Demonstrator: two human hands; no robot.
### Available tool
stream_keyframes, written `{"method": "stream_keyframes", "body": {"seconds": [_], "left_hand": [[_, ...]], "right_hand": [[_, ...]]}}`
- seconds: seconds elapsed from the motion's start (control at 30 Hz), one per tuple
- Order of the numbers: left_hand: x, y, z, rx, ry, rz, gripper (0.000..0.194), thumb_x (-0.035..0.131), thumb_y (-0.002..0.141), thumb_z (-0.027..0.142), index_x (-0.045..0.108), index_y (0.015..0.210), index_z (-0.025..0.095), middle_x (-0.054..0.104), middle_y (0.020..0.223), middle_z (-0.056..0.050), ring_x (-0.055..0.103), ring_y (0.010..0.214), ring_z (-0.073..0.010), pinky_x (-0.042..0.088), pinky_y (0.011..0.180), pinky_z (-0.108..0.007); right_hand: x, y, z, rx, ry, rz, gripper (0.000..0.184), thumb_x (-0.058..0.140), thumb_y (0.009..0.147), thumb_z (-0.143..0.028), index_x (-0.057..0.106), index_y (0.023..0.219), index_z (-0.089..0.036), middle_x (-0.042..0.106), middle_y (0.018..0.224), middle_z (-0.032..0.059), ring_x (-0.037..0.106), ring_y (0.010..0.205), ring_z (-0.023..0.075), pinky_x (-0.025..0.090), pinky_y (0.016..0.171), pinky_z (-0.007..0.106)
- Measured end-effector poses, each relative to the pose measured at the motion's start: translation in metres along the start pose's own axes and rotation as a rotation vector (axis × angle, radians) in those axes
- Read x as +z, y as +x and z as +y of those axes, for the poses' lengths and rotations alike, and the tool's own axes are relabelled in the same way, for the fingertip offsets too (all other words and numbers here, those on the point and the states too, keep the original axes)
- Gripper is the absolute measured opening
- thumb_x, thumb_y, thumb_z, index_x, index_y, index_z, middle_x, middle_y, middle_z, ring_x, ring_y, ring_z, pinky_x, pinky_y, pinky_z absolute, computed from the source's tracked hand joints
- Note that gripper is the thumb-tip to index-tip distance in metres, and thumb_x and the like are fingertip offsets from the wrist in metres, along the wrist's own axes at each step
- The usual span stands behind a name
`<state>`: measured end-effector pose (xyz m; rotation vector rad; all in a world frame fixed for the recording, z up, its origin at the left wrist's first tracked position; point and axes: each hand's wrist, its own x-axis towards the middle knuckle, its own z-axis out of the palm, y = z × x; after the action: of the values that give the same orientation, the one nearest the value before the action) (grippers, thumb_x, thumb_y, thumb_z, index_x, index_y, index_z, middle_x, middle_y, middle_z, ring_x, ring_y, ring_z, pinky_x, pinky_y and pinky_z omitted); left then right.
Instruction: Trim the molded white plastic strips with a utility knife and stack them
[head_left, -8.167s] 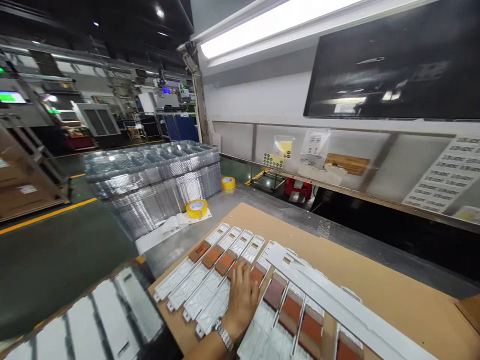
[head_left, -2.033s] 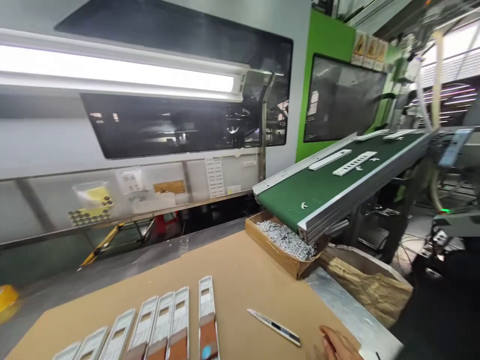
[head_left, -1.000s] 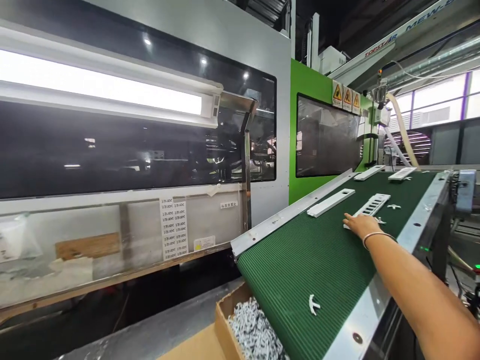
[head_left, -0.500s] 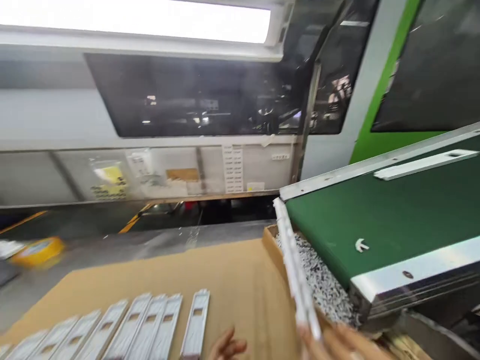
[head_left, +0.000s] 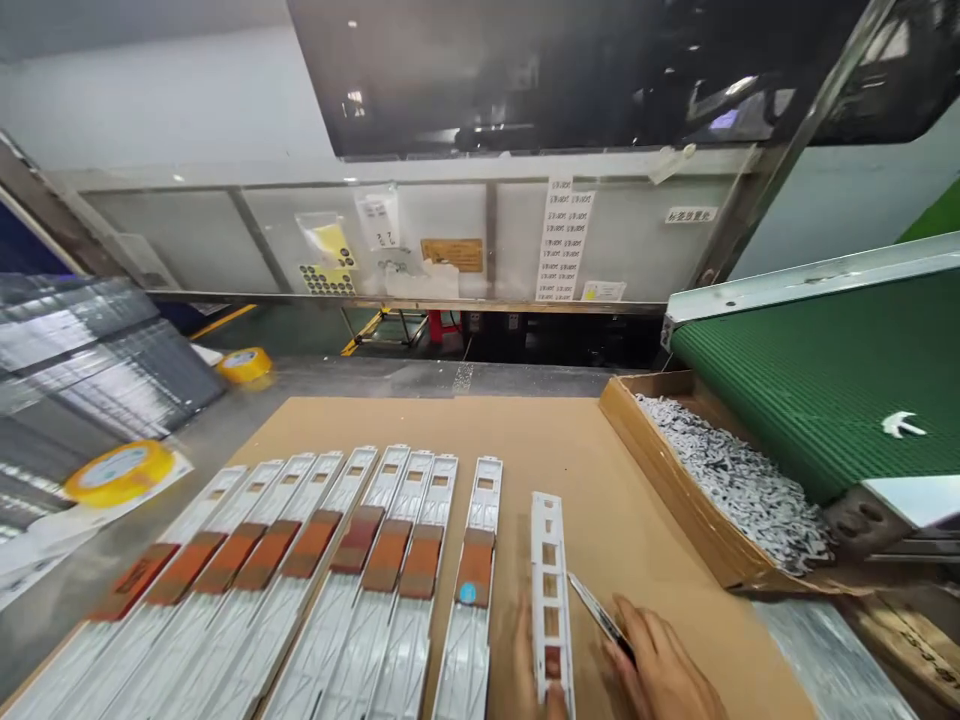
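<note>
My left hand (head_left: 523, 660) is closed around the lower end of a white plastic strip (head_left: 550, 580) with a row of square openings, its thumb on the front. The strip is tilted up from the cardboard sheet. Just to its right, my right hand (head_left: 664, 665) grips a utility knife (head_left: 600, 612), the slim silver blade pointing up and left beside the strip's edge. Left of my hands, a white slat (head_left: 471, 640) with a brown band and a blue round sticker lies by itself. Beyond it several similar banded slats (head_left: 352, 600) lie side by side.
Under the parts is a brown cardboard sheet (head_left: 480, 425). An open carton (head_left: 660, 510) of small white-grey scraps stands right, below a green conveyor belt (head_left: 825, 370) carrying one white scrap (head_left: 904, 425). Yellow tape rolls (head_left: 120, 473) lie left. A label-covered panel (head_left: 517, 240) spans the back.
The white strip has passed from my right hand near the carton to my left hand over the cardboard. My right hand now holds a knife. The view has shifted.
</note>
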<state>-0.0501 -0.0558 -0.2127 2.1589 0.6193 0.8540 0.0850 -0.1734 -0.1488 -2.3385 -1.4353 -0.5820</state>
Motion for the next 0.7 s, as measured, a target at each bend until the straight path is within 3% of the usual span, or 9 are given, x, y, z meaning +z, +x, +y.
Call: {"method": "stream_keyframes", "body": {"seconds": [0.1, 0.2, 0.27, 0.3, 0.37, 0.43, 0.5, 0.6, 0.7], "left_hand": [[0.004, -0.012, 0.001, 0.091, 0.195, 0.106, 0.056, 0.030, 0.085, 0.012, 0.031, 0.141, 0.006, 0.063, 0.112, -0.016, 0.064, 0.091, -0.0184, 0.054, 0.074, -0.025], [0.010, -0.011, 0.011, 0.112, 0.462, 0.324, 0.041, 0.047, 0.077, 0.007, 0.061, 0.115, 0.012, 0.067, 0.103, -0.012, 0.061, 0.098, -0.0200, 0.050, 0.080, -0.026], [0.013, -0.005, 0.019, 0.123, 0.537, 0.524, 0.034, 0.049, 0.075, 0.002, 0.067, 0.101, 0.016, 0.069, 0.101, -0.010, 0.059, 0.102, -0.0188, 0.043, 0.091, -0.030], [0.013, -0.001, 0.022, 0.146, 0.540, 0.571, 0.032, 0.047, 0.078, 0.004, 0.068, 0.099, 0.017, 0.070, 0.100, -0.009, 0.058, 0.105, -0.0183, 0.039, 0.097, -0.032], [0.010, 0.008, 0.025, 0.226, 0.531, 0.469, 0.033, 0.039, 0.084, 0.017, 0.066, 0.103, 0.017, 0.069, 0.104, -0.009, 0.051, 0.117, -0.0195, 0.026, 0.108, -0.039], [0.004, 0.016, 0.023, 0.338, 0.554, 0.249, 0.042, 0.035, 0.086, 0.034, 0.064, 0.109, 0.014, 0.067, 0.110, -0.011, 0.039, 0.130, -0.0218, 0.015, 0.114, -0.041], [0.002, 0.020, 0.018, 0.419, 0.587, 0.170, 0.042, 0.036, 0.086, 0.035, 0.065, 0.107, 0.013, 0.068, 0.109, -0.010, 0.032, 0.135, -0.0232, 0.014, 0.115, -0.040], [0.012, 0.015, 0.013, 0.390, 0.584, 0.348, 0.029, 0.038, 0.081, 0.010, 0.065, 0.091, 0.014, 0.071, 0.094, -0.010, 0.043, 0.128, -0.0216, 0.028, 0.110, -0.036], [0.031, 0.002, 0.012, 0.311, 0.561, 0.485, 0.021, 0.044, 0.076, 0.002, 0.058, 0.080, 0.016, 0.064, 0.117, -0.010, 0.044, 0.127, -0.0202, 0.031, 0.109, -0.032]], "right_hand": [[0.015, 0.000, 0.000, 0.095, -0.014, -0.073, 0.030, 0.033, 0.097, -0.035, 0.057, 0.103, -0.018, 0.062, 0.075, 0.0024, 0.065, 0.066, 0.0176, 0.054, 0.050, 0.026], [0.015, 0.000, 0.007, 0.146, 0.026, -0.121, 0.025, 0.034, 0.095, -0.031, 0.057, 0.091, -0.021, 0.060, 0.069, 0.0008, 0.064, 0.061, 0.0160, 0.053, 0.048, 0.024], [0.010, 0.000, 0.012, 0.174, 0.053, -0.133, 0.026, 0.032, 0.096, -0.033, 0.055, 0.087, -0.022, 0.061, 0.070, 0.0013, 0.065, 0.062, 0.0149, 0.053, 0.051, 0.022], [0.007, 0.000, 0.015, 0.188, 0.067, -0.136, 0.027, 0.031, 0.096, -0.033, 0.054, 0.088, -0.022, 0.062, 0.071, 0.0020, 0.066, 0.063, 0.0145, 0.054, 0.054, 0.021], [0.002, 0.002, 0.016, 0.213, 0.109, -0.159, 0.027, 0.029, 0.097, -0.034, 0.053, 0.097, -0.021, 0.067, 0.077, 0.0030, 0.068, 0.066, 0.0133, 0.054, 0.054, 0.018], [-0.001, 0.008, 0.014, 0.203, 0.144, -0.185, 0.028, 0.030, 0.097, -0.033, 0.053, 0.106, -0.021, 0.071, 0.083, 0.0027, 0.069, 0.069, 0.0123, 0.053, 0.054, 0.015], [-0.002, 0.016, 0.010, 0.152, 0.140, -0.199, 0.030, 0.031, 0.097, -0.032, 0.054, 0.113, -0.021, 0.072, 0.091, 0.0024, 0.069, 0.073, 0.0120, 0.053, 0.055, 0.013], [-0.001, 0.032, 0.002, 0.090, 0.083, -0.228, 0.033, 0.033, 0.097, -0.032, 0.057, 0.117, -0.023, 0.072, 0.094, -0.0002, 0.069, 0.076, 0.0111, 0.052, 0.052, 0.013], [0.000, 0.044, -0.003, 0.037, 0.036, -0.261, 0.032, 0.034, 0.096, -0.032, 0.061, 0.113, -0.026, 0.071, 0.082, -0.0041, 0.068, 0.067, 0.0099, 0.051, 0.047, 0.014]]}}
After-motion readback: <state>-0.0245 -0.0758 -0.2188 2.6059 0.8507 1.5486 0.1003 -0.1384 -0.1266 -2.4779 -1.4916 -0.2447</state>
